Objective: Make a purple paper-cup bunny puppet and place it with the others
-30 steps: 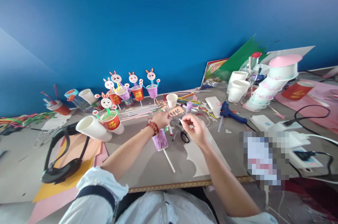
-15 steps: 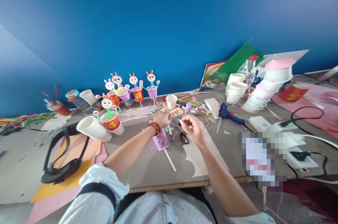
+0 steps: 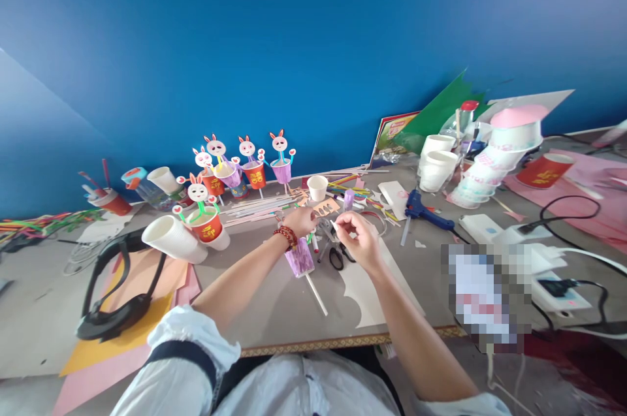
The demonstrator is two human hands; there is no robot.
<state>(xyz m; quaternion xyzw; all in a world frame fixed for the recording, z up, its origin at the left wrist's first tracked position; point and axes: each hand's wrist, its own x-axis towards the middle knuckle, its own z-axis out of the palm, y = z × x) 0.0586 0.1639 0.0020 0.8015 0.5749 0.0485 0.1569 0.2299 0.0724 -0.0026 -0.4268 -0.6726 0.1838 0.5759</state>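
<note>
Both forearms stretched fwd, converging; left hand (image 3: 300, 221) curled, fingers bunched, beaded wrist; right hand (image 3: 356, 238) raised, thumb & forefinger pinched tog., palm facing left.

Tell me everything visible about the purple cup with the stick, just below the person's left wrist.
The purple cup is a small paper cup, its outside coloured purple in uneven strokes. It lies tipped on its side on the grey table, right under the beaded bracelet on the left hand. A white stick, probably a straw, pokes out of its near end and runs toward the table edge. Whether the wrist touches the cup cannot be told. Scissors lie just to its right.
</note>
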